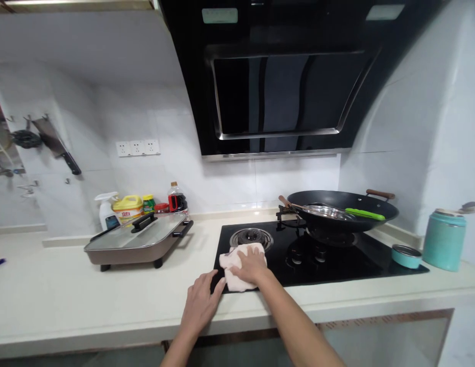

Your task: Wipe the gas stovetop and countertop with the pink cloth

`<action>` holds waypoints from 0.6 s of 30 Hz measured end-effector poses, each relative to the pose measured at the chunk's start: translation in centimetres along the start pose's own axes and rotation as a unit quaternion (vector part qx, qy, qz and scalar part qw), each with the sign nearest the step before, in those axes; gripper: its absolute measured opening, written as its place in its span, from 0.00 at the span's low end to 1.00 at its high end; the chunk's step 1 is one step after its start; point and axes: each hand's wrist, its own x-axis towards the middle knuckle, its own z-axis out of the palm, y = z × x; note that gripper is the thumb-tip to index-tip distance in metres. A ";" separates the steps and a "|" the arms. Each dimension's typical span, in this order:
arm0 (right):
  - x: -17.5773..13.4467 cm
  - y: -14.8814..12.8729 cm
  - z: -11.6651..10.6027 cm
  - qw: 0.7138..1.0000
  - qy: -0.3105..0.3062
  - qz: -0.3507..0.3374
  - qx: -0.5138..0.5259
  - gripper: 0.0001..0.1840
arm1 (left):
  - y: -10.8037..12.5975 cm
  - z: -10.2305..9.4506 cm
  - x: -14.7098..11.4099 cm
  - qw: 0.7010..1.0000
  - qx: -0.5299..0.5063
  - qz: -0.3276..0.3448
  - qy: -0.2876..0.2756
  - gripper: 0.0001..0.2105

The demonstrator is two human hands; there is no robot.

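Note:
My right hand (250, 265) presses a pale pink cloth (239, 281) down on the left part of the black glass gas stove (275, 275), its fingers curved over the cloth. Just above the cloth is the left burner (251, 237), with no pot on it. My left hand (202, 296) rests on the white counter by the stove's front left corner, fingers apart and holding nothing. A big black wok (375, 209) sits on the right burner, with a metal strainer (329, 210) and a green-handled utensil (365, 214) across it.
A lidded electric pan (133, 255) stands left of the stove, with several bottles, including a soy sauce bottle (176, 198), behind it. A teal canister (444, 239) and its round teal container (406, 256) stand at the right. The black range hood (283, 102) overhangs the stove.

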 end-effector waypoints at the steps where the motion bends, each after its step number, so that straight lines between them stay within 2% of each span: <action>1: -0.4 -0.8 0.5 1.000 -0.006 -0.017 0.002 0.47 | -0.1 0.0 0.1 1.000 -0.011 -0.005 0.000 0.24; 6: -2.9 -4.5 3.2 0.991 -0.024 -0.126 0.035 0.39 | -0.7 0.0 0.4 0.998 -0.045 -0.045 0.013 0.29; 9: -4.0 -4.7 3.5 0.987 -0.008 -0.144 0.068 0.38 | -1.3 0.3 0.3 0.997 -0.047 -0.055 0.033 0.29; 12: -4.5 -2.8 2.8 0.991 0.009 -0.114 0.065 0.37 | -1.7 0.5 0.3 0.998 -0.032 -0.037 0.041 0.27; 18: -6.6 3.6 0.7 0.998 0.050 -0.014 0.046 0.36 | -1.0 0.4 0.1 0.999 0.034 0.024 -0.007 0.23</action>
